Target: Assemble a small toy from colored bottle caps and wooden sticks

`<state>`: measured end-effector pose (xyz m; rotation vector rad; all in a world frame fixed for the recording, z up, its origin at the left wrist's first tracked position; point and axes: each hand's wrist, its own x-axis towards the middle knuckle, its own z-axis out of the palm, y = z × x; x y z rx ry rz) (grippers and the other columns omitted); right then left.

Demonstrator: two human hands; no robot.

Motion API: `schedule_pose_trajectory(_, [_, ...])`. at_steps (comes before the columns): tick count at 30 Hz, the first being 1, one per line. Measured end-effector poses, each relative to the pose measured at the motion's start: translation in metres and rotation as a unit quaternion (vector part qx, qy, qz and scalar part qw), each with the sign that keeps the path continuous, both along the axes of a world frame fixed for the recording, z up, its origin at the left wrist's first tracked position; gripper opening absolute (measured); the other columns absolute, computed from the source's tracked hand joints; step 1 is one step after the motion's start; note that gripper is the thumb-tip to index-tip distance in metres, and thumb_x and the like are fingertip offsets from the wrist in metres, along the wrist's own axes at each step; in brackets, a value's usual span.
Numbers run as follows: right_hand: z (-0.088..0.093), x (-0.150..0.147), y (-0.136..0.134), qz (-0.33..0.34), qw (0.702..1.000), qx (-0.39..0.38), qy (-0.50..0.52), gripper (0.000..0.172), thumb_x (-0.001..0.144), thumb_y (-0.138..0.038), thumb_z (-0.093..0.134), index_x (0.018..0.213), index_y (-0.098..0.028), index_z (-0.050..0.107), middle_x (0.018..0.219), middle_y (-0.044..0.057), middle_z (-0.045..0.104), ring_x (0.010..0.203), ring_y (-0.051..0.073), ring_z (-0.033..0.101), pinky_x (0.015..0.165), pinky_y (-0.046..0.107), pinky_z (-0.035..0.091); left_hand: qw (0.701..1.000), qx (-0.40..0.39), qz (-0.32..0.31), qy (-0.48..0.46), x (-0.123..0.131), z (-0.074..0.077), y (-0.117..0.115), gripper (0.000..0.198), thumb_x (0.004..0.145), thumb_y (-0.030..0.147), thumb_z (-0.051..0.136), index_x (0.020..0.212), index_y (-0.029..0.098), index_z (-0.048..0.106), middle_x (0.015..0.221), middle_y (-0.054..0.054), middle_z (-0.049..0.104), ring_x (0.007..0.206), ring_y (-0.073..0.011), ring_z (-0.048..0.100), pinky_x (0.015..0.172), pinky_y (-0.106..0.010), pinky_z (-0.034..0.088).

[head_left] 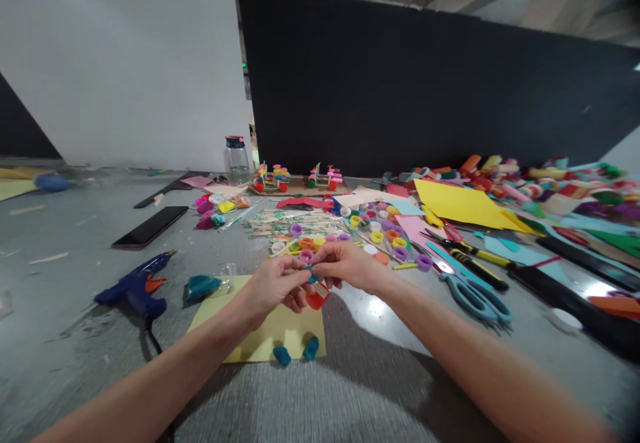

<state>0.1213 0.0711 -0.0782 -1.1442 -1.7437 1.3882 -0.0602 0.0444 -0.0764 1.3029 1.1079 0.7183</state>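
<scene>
My left hand (278,285) and my right hand (345,266) meet over a yellow sheet of paper (250,336), both with fingers pinched. Between the fingertips sits a small teal piece (311,275), held by both hands. A red bottle cap (317,296) hangs just under my left fingers, seemingly joined to that piece. Two teal caps (296,351) lie on the yellow sheet's near edge. A clear bag of teal caps (204,286) rests at the sheet's far left corner.
A blue glue gun (135,289) lies left, a black phone (150,226) beyond it. Teal scissors (475,296) and a yellow-black cutter (473,261) lie right. Coloured caps (380,229), wooden sticks (290,221), paper sheets (460,204), a jar (236,156) and small cap-wheeled models (270,177) fill the back.
</scene>
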Motion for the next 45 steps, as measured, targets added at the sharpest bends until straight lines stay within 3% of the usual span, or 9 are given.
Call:
schedule_pose_trajectory(6, [0.001, -0.002, -0.002, 0.003, 1.0, -0.01, -0.008, 0.012, 0.087, -0.021, 0.062, 0.075, -0.017, 0.062, 0.057, -0.004, 0.063, 0.047, 0.007, 0.059, 0.038, 0.016, 0.039, 1.0, -0.002, -0.005, -0.003, -0.001, 0.0, 0.0, 0.017, 0.085, 0.028, 0.061, 0.093, 0.014, 0.056, 0.072, -0.005, 0.072, 0.046, -0.0098, 0.06, 0.047, -0.023, 0.051])
schedule_pose_trajectory(15, [-0.003, -0.004, 0.0, -0.014, 1.0, 0.002, -0.004, 0.02, 0.082, -0.024, 0.068, 0.067, -0.018, 0.056, 0.048, -0.007, 0.055, 0.04, 0.006, 0.047, 0.038, 0.018, 0.034, 1.0, 0.014, -0.007, -0.004, -0.001, -0.001, 0.0, 0.02, 0.081, 0.031, 0.066, 0.088, 0.015, 0.057, 0.071, -0.004, 0.072, 0.047, -0.011, 0.061, 0.049, -0.024, 0.052])
schedule_pose_trajectory(21, [0.003, 0.001, -0.003, -0.009, 0.999, 0.029, -0.023, 0.031, 0.09, -0.035, 0.059, 0.064, -0.017, 0.059, 0.05, -0.004, 0.055, 0.041, 0.005, 0.044, 0.04, 0.019, 0.032, 1.0, 0.025, -0.013, 0.004, 0.0, 0.0, -0.003, 0.022, 0.087, 0.036, 0.062, 0.085, 0.015, 0.061, 0.07, -0.003, 0.07, 0.049, -0.0117, 0.063, 0.049, -0.024, 0.051])
schedule_pose_trajectory(28, [0.006, 0.009, -0.003, -0.023, 0.996, 0.076, -0.043, 0.024, 0.088, -0.034, 0.061, 0.071, -0.017, 0.064, 0.057, -0.003, 0.057, 0.045, 0.006, 0.047, 0.043, 0.021, 0.035, 0.999, 0.029, 0.0, 0.015, -0.001, 0.001, -0.005, 0.024, 0.092, 0.038, 0.057, 0.092, 0.014, 0.063, 0.075, -0.005, 0.071, 0.052, -0.013, 0.064, 0.05, -0.025, 0.051])
schedule_pose_trajectory(36, [0.0, 0.008, -0.004, 0.011, 0.997, 0.069, -0.038, 0.016, 0.081, -0.032, 0.069, 0.084, -0.017, 0.067, 0.063, -0.002, 0.06, 0.053, 0.008, 0.051, 0.047, 0.022, 0.037, 0.999, 0.041, 0.004, 0.017, 0.001, 0.002, -0.005, 0.015, 0.091, 0.028, 0.059, 0.089, 0.014, 0.062, 0.061, 0.0, 0.065, 0.047, -0.0111, 0.06, 0.046, -0.022, 0.048])
schedule_pose_trajectory(45, [0.0, 0.003, -0.005, 0.026, 0.998, 0.055, 0.0, 0.017, 0.073, -0.031, 0.075, 0.077, -0.018, 0.064, 0.058, -0.006, 0.057, 0.047, 0.006, 0.045, 0.045, 0.021, 0.034, 0.999, 0.044, 0.005, -0.012, -0.001, -0.007, -0.002, 0.009, 0.088, 0.024, 0.062, 0.089, 0.015, 0.06, 0.058, 0.001, 0.065, 0.044, -0.0109, 0.058, 0.049, -0.023, 0.047])
